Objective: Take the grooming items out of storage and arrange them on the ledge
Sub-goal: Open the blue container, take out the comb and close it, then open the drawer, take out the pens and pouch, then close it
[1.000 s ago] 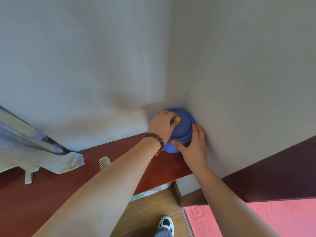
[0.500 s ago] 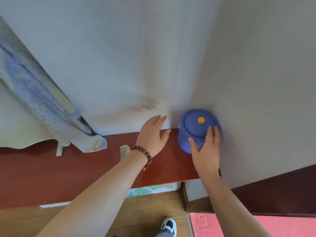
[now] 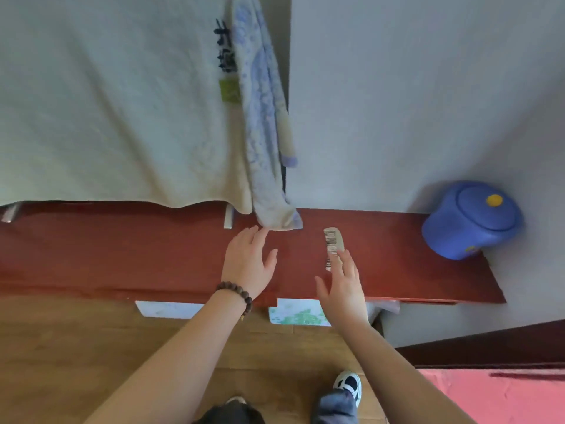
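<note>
A blue round container (image 3: 467, 221) with a yellow knob on its lid stands shut at the right end of the red-brown wooden ledge (image 3: 122, 255), in the wall corner. A pale comb (image 3: 334, 243) lies on the ledge near the middle. My right hand (image 3: 344, 289) hovers flat over the ledge, its fingertips at the comb's near end. My left hand (image 3: 249, 264), with a bead bracelet on the wrist, is spread over the ledge just left of the comb and holds nothing.
A cream cloth (image 3: 107, 102) and a blue-patterned towel (image 3: 263, 133) hang down to the ledge's back edge. Black clips (image 3: 224, 50) hang above. Papers (image 3: 296, 315) stick out under the ledge. A pink mat (image 3: 489, 396) lies at the lower right, on the wooden floor.
Both hands have let go of the blue container and moved left along the ledge toward the comb. The view has swung left, so the container now sits at the far right.
</note>
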A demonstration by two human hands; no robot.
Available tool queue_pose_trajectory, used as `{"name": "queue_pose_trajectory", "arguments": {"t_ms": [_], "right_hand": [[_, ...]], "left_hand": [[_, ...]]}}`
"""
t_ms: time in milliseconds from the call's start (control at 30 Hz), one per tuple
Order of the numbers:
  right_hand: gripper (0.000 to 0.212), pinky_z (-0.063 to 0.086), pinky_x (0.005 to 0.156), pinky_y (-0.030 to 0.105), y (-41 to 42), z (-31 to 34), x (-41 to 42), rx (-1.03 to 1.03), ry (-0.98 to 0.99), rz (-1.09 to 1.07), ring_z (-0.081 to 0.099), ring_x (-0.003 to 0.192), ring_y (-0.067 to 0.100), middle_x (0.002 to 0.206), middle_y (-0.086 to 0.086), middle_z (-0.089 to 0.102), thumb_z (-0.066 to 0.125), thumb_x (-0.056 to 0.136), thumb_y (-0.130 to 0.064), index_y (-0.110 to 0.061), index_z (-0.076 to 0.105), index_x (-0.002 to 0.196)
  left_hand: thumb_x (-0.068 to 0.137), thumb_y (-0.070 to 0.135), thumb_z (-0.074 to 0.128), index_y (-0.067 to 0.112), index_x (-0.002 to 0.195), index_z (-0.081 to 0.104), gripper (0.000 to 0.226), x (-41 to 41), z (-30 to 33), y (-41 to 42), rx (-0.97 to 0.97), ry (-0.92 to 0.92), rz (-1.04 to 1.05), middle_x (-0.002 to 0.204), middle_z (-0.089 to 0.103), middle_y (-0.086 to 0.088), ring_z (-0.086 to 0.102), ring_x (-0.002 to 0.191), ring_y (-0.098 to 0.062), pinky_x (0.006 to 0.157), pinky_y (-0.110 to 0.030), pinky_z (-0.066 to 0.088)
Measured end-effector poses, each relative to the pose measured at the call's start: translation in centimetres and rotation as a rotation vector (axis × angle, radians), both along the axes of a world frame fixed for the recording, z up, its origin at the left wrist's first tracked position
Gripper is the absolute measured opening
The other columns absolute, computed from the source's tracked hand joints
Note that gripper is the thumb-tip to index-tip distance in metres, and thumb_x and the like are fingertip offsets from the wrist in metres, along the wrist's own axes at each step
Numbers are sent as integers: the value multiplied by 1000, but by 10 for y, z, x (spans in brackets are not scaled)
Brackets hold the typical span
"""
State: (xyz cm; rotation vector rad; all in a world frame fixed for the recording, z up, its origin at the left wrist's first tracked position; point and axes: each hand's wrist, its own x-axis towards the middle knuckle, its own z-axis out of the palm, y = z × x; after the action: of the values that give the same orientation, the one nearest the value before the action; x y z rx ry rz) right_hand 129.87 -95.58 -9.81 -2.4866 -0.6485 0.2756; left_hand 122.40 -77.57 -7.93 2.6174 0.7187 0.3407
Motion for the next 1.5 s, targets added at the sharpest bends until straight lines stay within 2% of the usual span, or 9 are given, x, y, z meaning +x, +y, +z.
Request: {"name": "queue_pose_trajectory", "arguments": {"t_ms": [167, 500, 900, 1167, 1367, 1500], "right_hand": [[54, 17, 117, 31, 61, -6, -72, 4, 43, 78, 12, 147, 19, 155, 5, 26, 51, 96, -28, -11, 35, 144], [48, 24, 117, 37, 117, -10, -120, 12, 37, 237, 14, 146, 20, 153, 6, 30, 54, 94, -25, -8, 45, 138], [48, 27, 115, 40, 195, -10, -170, 61, 81, 319, 16, 145, 22, 151, 8, 32, 54, 94, -22, -7, 44, 138], [48, 26, 116, 40, 333, -25, -249, 53, 38, 286, 14, 146, 20, 152, 5, 31, 52, 95, -25, -9, 43, 139], [47, 29, 114, 42, 454, -26, -353, 42, 86, 90, 14, 145, 19, 153, 3, 30, 49, 95, -24, -10, 42, 140], [47, 25, 116, 36, 510, -25, -415, 33, 92, 116, 15, 145, 19, 151, 3, 31, 50, 95, -22, -8, 42, 139]], "left_hand": [[91, 34, 54, 13, 136, 48, 49, -88, -13, 51, 4, 109, 67, 140, 50, -12, 42, 133, -29, 110, -45, 35], [92, 33, 53, 13, 137, 47, 49, -177, -24, 81, -61, 157, 253, 142, 48, -11, 38, 135, -29, 112, -44, 31], [94, 35, 48, 18, 140, 42, 50, -255, -18, 142, -73, 161, 423, 148, 40, -8, 29, 140, -25, 115, -41, 25], [94, 36, 48, 19, 139, 43, 49, -335, -28, 288, -65, 105, 416, 147, 42, -7, 30, 140, -25, 115, -43, 25], [94, 35, 50, 18, 138, 45, 48, -432, -25, 423, -21, 151, 232, 145, 44, -8, 34, 138, -25, 114, -43, 29], [94, 34, 49, 17, 139, 45, 48, -485, -25, 483, -57, 180, 154, 145, 45, -7, 36, 137, -23, 113, -43, 32]]}}
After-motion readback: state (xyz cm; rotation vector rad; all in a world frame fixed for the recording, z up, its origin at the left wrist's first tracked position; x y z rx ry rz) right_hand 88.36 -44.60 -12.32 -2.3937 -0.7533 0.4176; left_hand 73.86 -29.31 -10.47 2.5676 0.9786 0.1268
